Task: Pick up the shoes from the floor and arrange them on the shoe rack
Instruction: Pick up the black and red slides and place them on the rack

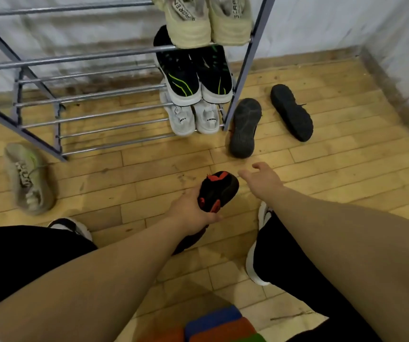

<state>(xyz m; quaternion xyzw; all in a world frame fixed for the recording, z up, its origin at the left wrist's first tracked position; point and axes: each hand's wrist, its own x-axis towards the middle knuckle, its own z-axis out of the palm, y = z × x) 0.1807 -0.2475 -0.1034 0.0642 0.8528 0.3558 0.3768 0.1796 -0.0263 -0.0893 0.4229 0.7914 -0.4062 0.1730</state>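
Note:
My left hand [191,210] grips a black shoe with red-orange trim [219,187], held just above the wooden floor. My right hand [260,180] hovers to its right with fingers spread and holds nothing. Beyond it two dark shoes lie sole-up on the floor, one grey-soled [244,128] beside the rack's right leg, one black [291,112] further right. A beige sneaker [29,180] lies on the floor at the left. The metal shoe rack [87,95] carries three pairs at its right end: beige [205,21] on top, black with green [196,77] below, white [193,117] lowest.
A white wall runs behind the rack and along the right side. My feet in black-and-white shoes [257,257] and dark trouser legs stand at the bottom. Coloured blocks [220,324] sit at the bottom edge. The rack's left bars hold nothing.

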